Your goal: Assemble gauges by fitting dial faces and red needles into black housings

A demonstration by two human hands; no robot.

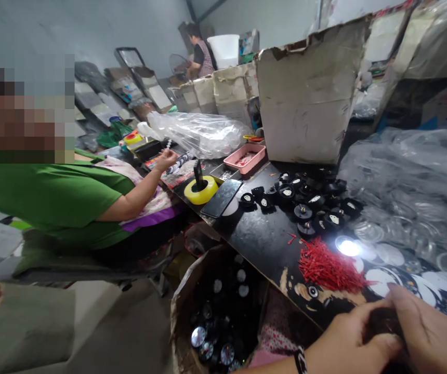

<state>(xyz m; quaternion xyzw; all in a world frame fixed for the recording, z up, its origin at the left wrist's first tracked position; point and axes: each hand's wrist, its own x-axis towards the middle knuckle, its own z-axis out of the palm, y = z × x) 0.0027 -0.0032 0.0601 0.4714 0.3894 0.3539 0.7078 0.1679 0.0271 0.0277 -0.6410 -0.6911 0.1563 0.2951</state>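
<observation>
My left hand [348, 340] and my right hand [430, 332] meet at the bottom right, fingers closed around a small dark object I cannot make out. Just beyond them on the black table [262, 239] lies a heap of thin red sticks [327, 267]. Farther back sit several black round parts with white marks [309, 200]. Clear round discs [398, 234] spread over the table's right side.
A person in a green shirt [60, 200] sits at left, one hand [165, 158] raised over the table. A yellow tape roll [201, 189], phone [222, 197], pink tray [246, 157], torn cardboard box [307, 93] and an open carton of round parts [219, 317] surround the work spot. Another person [200, 52] stands far back.
</observation>
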